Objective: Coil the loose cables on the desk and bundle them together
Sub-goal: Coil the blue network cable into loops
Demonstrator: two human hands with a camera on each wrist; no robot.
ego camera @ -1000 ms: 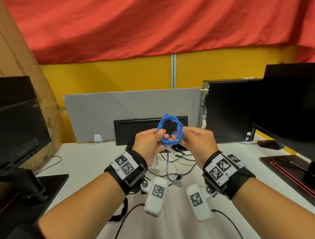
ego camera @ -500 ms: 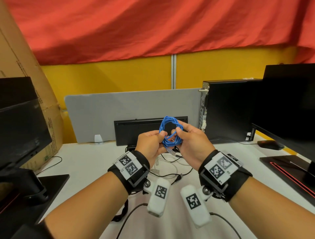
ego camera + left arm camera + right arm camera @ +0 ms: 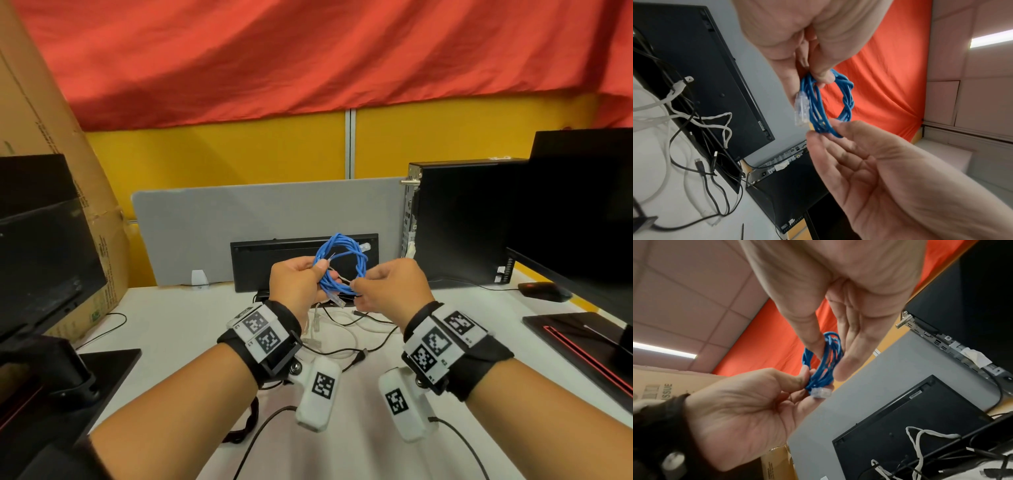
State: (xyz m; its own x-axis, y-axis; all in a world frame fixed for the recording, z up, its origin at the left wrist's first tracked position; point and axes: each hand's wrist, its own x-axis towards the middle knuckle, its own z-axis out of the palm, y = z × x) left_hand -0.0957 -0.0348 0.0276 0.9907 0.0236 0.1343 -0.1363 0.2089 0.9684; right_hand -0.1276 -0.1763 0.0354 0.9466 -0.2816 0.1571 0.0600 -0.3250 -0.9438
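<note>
A blue network cable is wound into a small coil and held above the desk between both hands. My left hand grips the coil's left side, thumb on top; one clear plug sticks out below it. My right hand pinches the coil's lower right side between thumb and fingers. A second clear plug pokes out at the coil's top right. A thin pale strand runs between the two hands. Loose white and black cables lie tangled on the white desk under the hands.
A black keyboard leans upright against a grey divider. A black PC tower, a monitor and a mouse stand right. Another monitor and a cardboard box are left.
The blue tail that hung down to the desk has been taken up into the coil. The hands have drawn slightly apart, and a plug now shows at the coil's top right.
</note>
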